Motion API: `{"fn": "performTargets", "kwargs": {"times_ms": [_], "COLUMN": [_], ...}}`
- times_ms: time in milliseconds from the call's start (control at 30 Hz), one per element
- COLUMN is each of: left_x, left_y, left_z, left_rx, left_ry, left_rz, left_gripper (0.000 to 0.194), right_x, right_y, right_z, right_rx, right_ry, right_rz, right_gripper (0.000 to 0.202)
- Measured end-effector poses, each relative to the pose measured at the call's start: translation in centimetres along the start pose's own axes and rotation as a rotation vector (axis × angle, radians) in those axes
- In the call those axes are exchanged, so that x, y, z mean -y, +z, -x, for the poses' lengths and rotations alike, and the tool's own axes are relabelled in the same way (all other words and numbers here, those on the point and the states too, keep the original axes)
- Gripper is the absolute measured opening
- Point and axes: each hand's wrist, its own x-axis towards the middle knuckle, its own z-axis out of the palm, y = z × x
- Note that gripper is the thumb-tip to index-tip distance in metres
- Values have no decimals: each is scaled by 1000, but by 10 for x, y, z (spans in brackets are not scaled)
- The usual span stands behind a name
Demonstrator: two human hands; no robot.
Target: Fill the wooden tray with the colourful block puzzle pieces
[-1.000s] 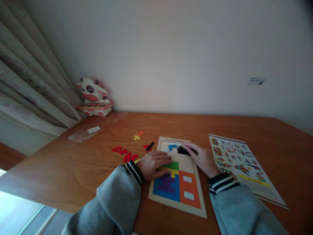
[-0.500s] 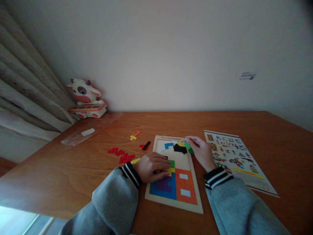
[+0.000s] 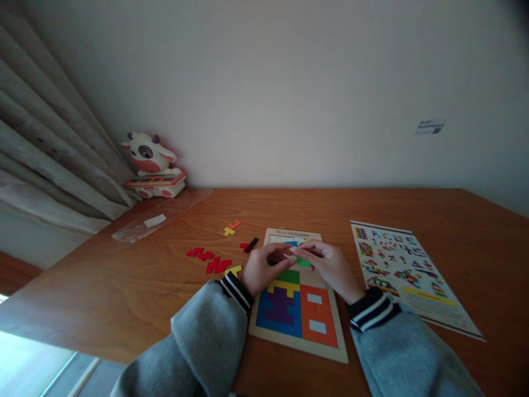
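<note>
Above the wooden puzzle board [image 3: 298,353], my two hands meet at the fingertips. My right hand [image 3: 334,270] pinches a green puzzle piece [image 3: 303,263], partly covered by its fingers. From the other side my left hand [image 3: 263,268] closes thumb and forefinger at the same piece's edge; the exact contact is partly hidden. In the board's lower half lie fitted pieces: a purple piece [image 3: 280,309] amid blue, a yellow and a green piece above, and orange with two pale squares at right. Loose pieces on the board's upper part are mostly hidden behind my hands.
Left of the board lie several red pieces [image 3: 212,266], yellow pieces [image 3: 233,271], a black piece [image 3: 251,245] and an orange piece [image 3: 235,224]. A printed pattern sheet [image 3: 413,275] lies right. Farther off are a clear plastic bag [image 3: 136,229] and a cow toy [image 3: 155,165].
My right hand has brought the green piece from the board's upper right corner toward its middle. My left hand has lifted off the fitted pieces and come up to meet it.
</note>
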Motion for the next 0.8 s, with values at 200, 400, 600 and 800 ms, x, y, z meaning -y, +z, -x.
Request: {"fn": "performTargets", "kwargs": {"times_ms": [200,400,600,800], "left_x": [-7,-11,-4,-10], "left_y": [3,-2,-3,-2], "left_z": [3,2,2,0], "left_rx": [14,-17,-54,32], "left_ry": [7,283,547,510], "left_rz": [71,-170,-341,-387], "left_gripper": [52,33,15,15], "right_x": [-2,6,2,-15], "right_y": [7,-5,-23,-66], "right_z": [3,3,2,-11], "right_rx": [28,122,228,-143], "right_ry": [12,207,214,62], "right_rz": [-14,-319,-316,100], "right_gripper": [42,46,36,32]}}
